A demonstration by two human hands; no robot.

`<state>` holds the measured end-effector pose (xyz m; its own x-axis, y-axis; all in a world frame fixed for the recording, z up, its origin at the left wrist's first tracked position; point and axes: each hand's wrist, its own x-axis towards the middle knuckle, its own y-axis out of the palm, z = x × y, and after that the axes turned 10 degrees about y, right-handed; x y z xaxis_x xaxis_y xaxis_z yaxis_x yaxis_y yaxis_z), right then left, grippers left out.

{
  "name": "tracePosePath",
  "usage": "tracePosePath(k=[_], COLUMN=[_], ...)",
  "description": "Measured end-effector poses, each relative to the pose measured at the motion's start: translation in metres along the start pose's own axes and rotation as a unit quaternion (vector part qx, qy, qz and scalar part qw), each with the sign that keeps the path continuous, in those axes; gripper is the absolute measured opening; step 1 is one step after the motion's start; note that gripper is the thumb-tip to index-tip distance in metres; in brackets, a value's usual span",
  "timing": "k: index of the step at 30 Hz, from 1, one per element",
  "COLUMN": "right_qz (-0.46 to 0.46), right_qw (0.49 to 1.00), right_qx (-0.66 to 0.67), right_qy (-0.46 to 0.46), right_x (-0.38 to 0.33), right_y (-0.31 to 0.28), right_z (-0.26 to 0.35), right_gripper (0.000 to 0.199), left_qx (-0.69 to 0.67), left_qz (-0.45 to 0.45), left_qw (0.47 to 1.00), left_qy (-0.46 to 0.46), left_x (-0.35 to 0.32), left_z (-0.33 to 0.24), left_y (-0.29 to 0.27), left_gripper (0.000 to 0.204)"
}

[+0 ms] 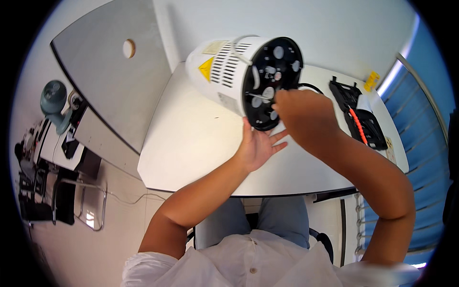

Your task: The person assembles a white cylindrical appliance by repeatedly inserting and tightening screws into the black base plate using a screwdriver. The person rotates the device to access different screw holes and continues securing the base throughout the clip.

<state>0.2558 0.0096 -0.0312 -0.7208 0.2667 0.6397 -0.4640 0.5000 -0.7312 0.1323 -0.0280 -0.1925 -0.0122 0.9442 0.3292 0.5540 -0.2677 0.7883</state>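
A white rounded appliance housing (203, 79) with vent slots and a yellow warning sticker lies on its side on the table, its black round base (275, 76) turned toward me. Under the base's lower rim is my left hand (258, 149), palm up, fingers spread, its thumb against the housing. My right hand (306, 112) is closed around a screwdriver (258, 96); the handle is hidden in the fist. The thin metal shaft points left across the base, and its tip is near the rim. Whether it sits in a screw I cannot tell.
At the right of the white table (191, 158) lies an open black tool case (351, 95) with an orange-red tool (358, 125). A yellow object (371, 81) stands behind it. A grey partition (110, 62) rises on the left, with a fan (54, 98) beyond. Metal railings (425, 91) border the right.
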Motion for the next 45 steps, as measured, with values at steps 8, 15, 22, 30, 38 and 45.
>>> tracePosePath(k=[8, 15, 22, 30, 38, 45], right_qz=[0.286, 0.413, 0.379, 0.204, -0.035, -0.154], right_qw=[0.885, 0.619, 0.424, 0.625, 0.513, 0.819], right_qx=[0.304, 0.522, 0.698, 0.641, 0.677, 0.478], right_qy=[0.208, 0.417, 0.435, 0.397, 0.526, 0.277], right_x=[0.029, 0.030, 0.000, -0.034, -0.048, 0.054], right_y=[-0.017, -0.019, 0.005, 0.006, 0.065, 0.061], right_z=[-0.006, -0.007, -0.004, -0.031, -0.102, -0.083], right_gripper=[0.024, 0.031, 0.033, 0.028, 0.019, 0.027], left_qx=[0.006, 0.031, -0.017, -0.038, -0.026, -0.007], left_qz=[-0.018, -0.063, -0.043, -0.060, -0.129, -0.148], left_qw=[1.000, 0.997, 0.999, 0.997, 0.991, 0.989], left_qy=[-0.003, -0.010, 0.011, 0.030, 0.020, 0.019], left_x=[-0.001, -0.001, 0.003, -0.005, -0.003, -0.003], left_z=[-0.004, -0.006, 0.000, -0.006, -0.007, -0.011], left_y=[0.008, 0.012, 0.006, 0.005, 0.012, 0.016], left_gripper=[0.102, 0.108, 0.096, 0.111, 0.110, 0.115])
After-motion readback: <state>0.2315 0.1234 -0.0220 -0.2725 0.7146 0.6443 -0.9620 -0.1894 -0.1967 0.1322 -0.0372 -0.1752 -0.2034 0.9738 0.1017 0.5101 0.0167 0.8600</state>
